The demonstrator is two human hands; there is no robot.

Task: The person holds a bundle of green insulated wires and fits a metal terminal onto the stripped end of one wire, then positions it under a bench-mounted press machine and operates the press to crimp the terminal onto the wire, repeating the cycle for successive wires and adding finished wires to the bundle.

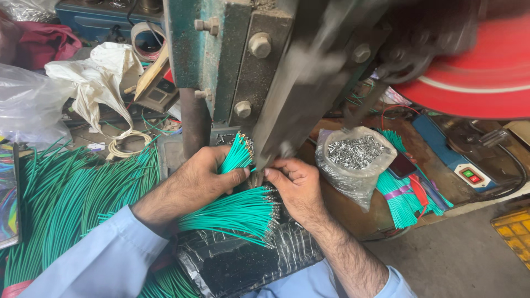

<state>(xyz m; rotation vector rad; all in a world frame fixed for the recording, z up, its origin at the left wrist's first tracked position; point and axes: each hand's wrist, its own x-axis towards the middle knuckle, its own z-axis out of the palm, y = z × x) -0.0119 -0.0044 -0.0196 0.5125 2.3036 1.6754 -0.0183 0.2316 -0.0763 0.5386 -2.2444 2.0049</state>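
My left hand (197,179) grips a small bundle of green wires (238,154), their metal-tipped ends pointing up toward the press. My right hand (295,185) pinches something small at the base of the blurred, moving press ram (298,105); what it pinches is too small to tell. Below both hands a fan of green wires with metal terminals (237,212) lies on a black wrapped block (243,259). The green metal press frame (221,55) rises straight ahead.
A big heap of loose green wires (72,198) lies at left. A clear bag of small metal terminals (356,157) sits at right beside tied green wire bundles (400,198). A red spinning wheel (480,66) is at upper right, a switch box (472,175) beneath it.
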